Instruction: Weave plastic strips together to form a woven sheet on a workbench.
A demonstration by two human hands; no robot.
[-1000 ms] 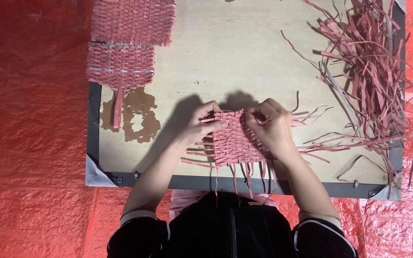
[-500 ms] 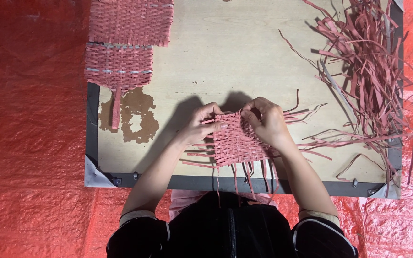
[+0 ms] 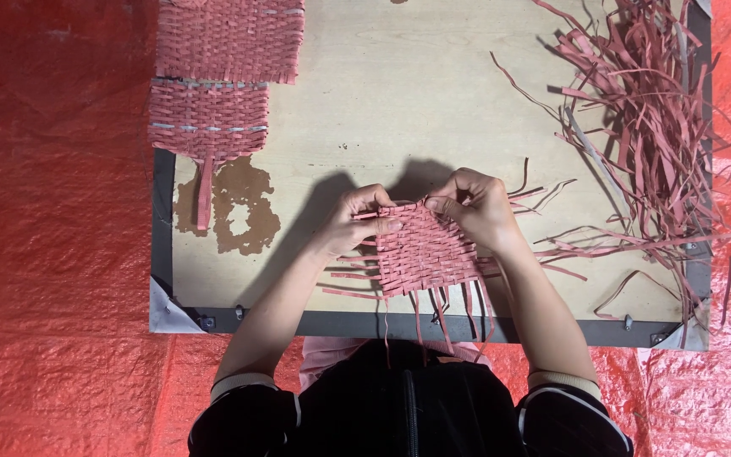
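A small pink mat woven from flat strips (image 3: 423,252) lies on a wooden board (image 3: 416,110), loose strip ends trailing from its sides and over the board's near edge. My left hand (image 3: 355,222) pinches the mat's upper left edge. At the upper right corner my right hand (image 3: 477,207) grips the mat, fingers curled over a strip end. The two hands nearly touch at the mat's top edge.
Two finished woven pink mats (image 3: 217,80) lie at the board's far left. A big tangle of loose pink strips (image 3: 649,127) covers the right side. The board has a dark frame (image 3: 332,323) and a brown worn patch (image 3: 239,207). Red sheeting (image 3: 52,211) surrounds it.
My hands have shifted slightly left and closer together along the mat's top edge. The mat itself has barely moved.
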